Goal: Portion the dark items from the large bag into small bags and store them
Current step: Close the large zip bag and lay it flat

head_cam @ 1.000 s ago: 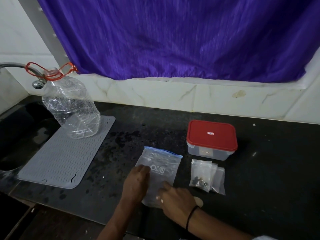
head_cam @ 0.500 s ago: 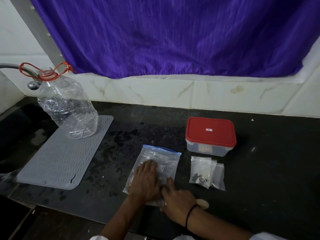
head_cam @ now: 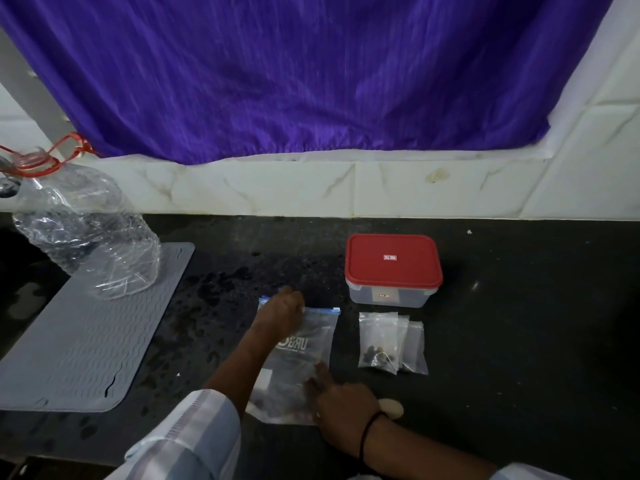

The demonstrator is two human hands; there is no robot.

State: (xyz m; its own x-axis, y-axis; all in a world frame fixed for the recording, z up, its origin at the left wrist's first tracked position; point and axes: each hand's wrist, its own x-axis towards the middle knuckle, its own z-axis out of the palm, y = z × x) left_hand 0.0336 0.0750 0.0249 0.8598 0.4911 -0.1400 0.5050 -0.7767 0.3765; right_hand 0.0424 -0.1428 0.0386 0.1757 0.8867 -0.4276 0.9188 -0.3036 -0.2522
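The large bag (head_cam: 300,362) lies flat on the table (head_cam: 519,341), its long axis running away from the person. The left hand (head_cam: 280,315) pinches the zip edge at the far end; the right hand (head_cam: 341,407) presses flat-fingered on the near end. The small bags (head_cam: 391,341) sit just right of both hands, nearer the right.

1. The left hand (head_cam: 282,315) covers the left half of the large bag's (head_cam: 304,355) blue zip strip, so can't tell if it's pinching it.
2. Dark bits in the front small bag (head_cam: 378,339) are too tiny to identify.
3. The bottle (head_cam: 86,233) neck is blurred and cut off at the left edge.
4. The right hand (head_cam: 341,407) mostly hides a pale rounded thing (head_cam: 393,407).
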